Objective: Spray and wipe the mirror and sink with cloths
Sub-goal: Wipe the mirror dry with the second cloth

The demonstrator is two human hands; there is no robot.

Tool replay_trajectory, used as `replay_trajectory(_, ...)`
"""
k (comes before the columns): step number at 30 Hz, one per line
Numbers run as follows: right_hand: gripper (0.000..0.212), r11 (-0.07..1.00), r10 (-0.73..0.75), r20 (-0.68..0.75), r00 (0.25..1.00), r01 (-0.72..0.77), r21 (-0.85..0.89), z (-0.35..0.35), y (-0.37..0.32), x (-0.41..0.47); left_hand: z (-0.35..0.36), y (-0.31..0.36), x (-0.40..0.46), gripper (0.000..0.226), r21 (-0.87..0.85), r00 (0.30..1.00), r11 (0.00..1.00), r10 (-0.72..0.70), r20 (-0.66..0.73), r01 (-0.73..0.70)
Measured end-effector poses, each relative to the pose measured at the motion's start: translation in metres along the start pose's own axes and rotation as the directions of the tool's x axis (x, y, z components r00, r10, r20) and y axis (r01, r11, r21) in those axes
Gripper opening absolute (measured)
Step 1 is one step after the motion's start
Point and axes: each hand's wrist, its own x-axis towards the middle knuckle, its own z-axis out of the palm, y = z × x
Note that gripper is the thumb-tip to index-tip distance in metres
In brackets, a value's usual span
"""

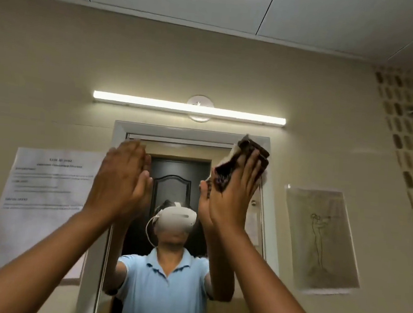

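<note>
The white-framed mirror (192,133) hangs on the wall straight ahead and reflects a person in a light blue shirt and a white headset. My right hand (234,195) presses a dark brown cloth (243,164) flat against the glass near the mirror's upper right corner, fingers straight. At the upper left of the glass, my left hand (122,174) lies flat with straight fingers and holds nothing. The sink and any spray bottle are out of view.
A lit tube lamp (189,108) runs above the mirror. A printed sheet (47,188) is taped to the wall on the left, a line drawing (321,237) on the right. A patterned tile strip (409,137) runs down the far right wall.
</note>
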Motion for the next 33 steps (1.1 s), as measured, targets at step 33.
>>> replay_trajectory(33,0.083,0.893,-0.076,0.242,0.967,0.174,-0.414,0.009,0.050,0.042,0.023,-0.055,0.014,0.067,0.116,1.000,0.993,0.002,0.009,-0.003)
